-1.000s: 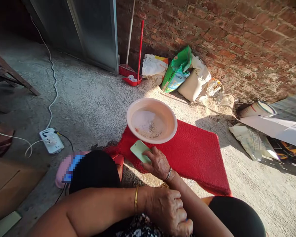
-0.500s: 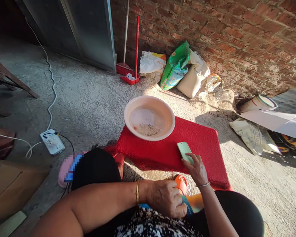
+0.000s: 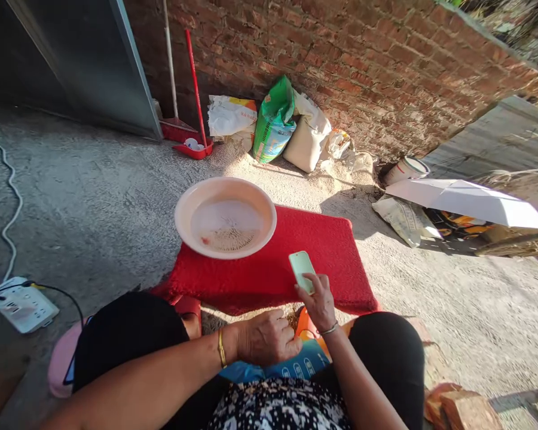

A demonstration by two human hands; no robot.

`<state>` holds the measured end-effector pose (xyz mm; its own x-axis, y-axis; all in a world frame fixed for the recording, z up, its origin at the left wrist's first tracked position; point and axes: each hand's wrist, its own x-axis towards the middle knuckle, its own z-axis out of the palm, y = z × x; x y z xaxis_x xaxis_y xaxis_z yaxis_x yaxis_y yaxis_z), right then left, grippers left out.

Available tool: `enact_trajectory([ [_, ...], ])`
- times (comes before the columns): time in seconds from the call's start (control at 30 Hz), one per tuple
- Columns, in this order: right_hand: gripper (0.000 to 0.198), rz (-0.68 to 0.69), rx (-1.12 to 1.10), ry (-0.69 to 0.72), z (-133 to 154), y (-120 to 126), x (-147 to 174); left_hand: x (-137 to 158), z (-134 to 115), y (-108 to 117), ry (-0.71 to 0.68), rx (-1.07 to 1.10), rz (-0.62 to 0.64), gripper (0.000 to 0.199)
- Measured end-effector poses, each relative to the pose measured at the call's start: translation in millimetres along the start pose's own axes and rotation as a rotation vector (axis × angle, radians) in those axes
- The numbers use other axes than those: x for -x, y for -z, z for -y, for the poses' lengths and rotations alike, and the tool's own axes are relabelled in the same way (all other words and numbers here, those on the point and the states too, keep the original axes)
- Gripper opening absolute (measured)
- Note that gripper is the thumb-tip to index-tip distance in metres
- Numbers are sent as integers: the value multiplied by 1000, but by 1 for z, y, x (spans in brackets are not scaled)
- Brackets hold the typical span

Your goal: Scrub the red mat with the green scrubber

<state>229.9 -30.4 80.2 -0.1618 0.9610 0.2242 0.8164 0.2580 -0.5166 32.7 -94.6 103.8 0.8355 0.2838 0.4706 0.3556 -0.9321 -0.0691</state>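
Phone (image 3: 299, 264), pale green, is in the right hand (image 3: 318, 301). The thumb and fingers of that hand are closed on its near end. The rest of it pokes out past the fingertips, away from the body. It is over a red cloth (image 3: 332, 233), but I cannot tell if it touches the cloth. A silver band (image 3: 329, 329) is around the right wrist.

The left hand (image 3: 269, 337) is to the left of the right fingers and nearer the body, apart from them. Its fingers are curled in together. I cannot tell if anything is inside. A gold band (image 3: 221, 349) is around that wrist. Below the left fingers is a blue thing (image 3: 305, 358) with white print.

Past the left fingers is a pink bowl (image 3: 186, 218). It is on the left end of the cloth, and no fingers touch it. Small brown bits (image 3: 233, 239) lie in its bottom.

Far past the right fingers, a green sack (image 3: 273, 122) and a white sack (image 3: 309, 140) stand side by side. Well to the right of those fingers is a white umbrella (image 3: 466, 200).
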Motion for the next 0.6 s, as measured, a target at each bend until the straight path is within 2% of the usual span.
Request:
enact_trajectory([
  [0.1,35,103,28,162,20,-19,0,0,3,-6,25,30,45,6],
  [0.17,34,105,62,146,12,-17,-1,1,6,-8,46,47,67,7],
  [0.23,35,77,113,36,-9,-3,-2,1,9,-7,59,56,90,8],
  [0.33,39,23,244,-260,-49,31,-3,3,17,-6,99,52,145,8],
  [0.4,41,-26,326,-470,-71,53,-4,6,25,-8,179,18,167,10],
  [0.47,44,-83,358,-626,-85,67,-4,11,34,-12,325,-47,146,17],
  [0.53,45,-133,312,-662,-86,69,-4,18,44,-19,508,-111,104,31],
  [0.6,44,-140,199,-534,-75,59,-1,26,53,-25,632,-144,76,46],
])
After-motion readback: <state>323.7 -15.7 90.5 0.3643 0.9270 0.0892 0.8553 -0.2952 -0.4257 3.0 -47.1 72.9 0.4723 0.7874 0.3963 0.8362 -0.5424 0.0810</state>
